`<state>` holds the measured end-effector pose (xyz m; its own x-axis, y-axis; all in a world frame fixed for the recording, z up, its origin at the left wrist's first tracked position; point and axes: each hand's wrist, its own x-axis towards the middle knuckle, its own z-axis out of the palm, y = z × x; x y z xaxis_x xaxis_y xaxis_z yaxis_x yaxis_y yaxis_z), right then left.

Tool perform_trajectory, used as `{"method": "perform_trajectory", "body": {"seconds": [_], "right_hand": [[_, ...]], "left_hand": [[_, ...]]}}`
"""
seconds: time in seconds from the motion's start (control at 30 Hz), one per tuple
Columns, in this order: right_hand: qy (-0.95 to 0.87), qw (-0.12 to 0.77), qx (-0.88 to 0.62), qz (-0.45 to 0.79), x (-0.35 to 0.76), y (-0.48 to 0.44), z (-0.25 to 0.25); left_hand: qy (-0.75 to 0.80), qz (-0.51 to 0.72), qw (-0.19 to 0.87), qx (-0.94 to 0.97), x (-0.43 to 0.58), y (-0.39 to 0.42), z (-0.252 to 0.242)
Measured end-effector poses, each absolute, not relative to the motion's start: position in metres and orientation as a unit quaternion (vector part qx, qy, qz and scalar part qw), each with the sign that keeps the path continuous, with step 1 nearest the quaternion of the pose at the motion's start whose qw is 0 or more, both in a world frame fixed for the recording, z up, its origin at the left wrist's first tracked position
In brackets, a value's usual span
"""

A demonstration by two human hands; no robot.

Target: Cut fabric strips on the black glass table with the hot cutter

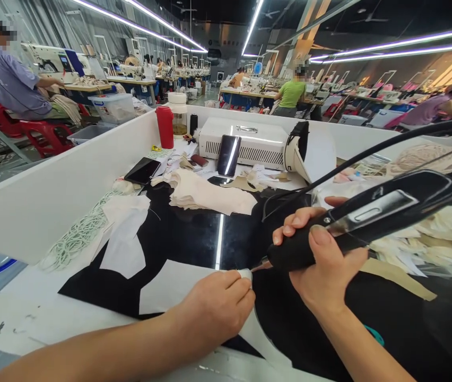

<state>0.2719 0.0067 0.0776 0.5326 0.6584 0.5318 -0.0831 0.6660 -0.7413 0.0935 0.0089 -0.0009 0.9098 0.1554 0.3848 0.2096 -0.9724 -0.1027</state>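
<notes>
My right hand (325,265) is wrapped around a black corded hand-held tool (385,204) with a silver strip along its body. Its thin metal tip points left and reaches close to my left hand (218,302). The fingers of that hand are closed in a pinch, with a small whitish bit (245,274) showing at the fingertips; whether it is cloth or a finger cover is unclear. Under the hands, a white cut piece (166,284) lies on a black sheet (94,286). Beyond them rests a stack of cream fabric pieces (214,196).
A tangle of pale green cord (77,239) lies left beside the low white wall (51,207). Behind stand a phone (229,155), a white vented box (245,139) and a red bottle (165,127). The tool's black cable (349,159) arcs overhead right. Co-workers sit at sewing tables beyond.
</notes>
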Motion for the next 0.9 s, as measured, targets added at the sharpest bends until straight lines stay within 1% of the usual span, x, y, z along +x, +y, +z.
{"method": "perform_trajectory", "body": {"seconds": [0.2,0.57,0.73,0.9], "right_hand": [[-0.429,0.802,-0.342,0.237,0.273,0.006,0.071],[-0.457,0.790,-0.346,0.218,0.273,0.006,0.068],[-0.454,0.788,-0.351,0.223,0.274,0.006,0.066],[-0.456,0.785,-0.358,0.219,0.273,0.005,0.067]], "left_hand": [[-0.075,-0.189,0.089,-0.975,0.092,0.010,0.002],[-0.113,-0.196,0.025,-0.974,0.090,0.006,0.013],[-0.107,-0.227,0.044,-0.967,0.087,0.006,0.011],[-0.102,-0.215,0.055,-0.970,0.087,0.007,0.009]]}}
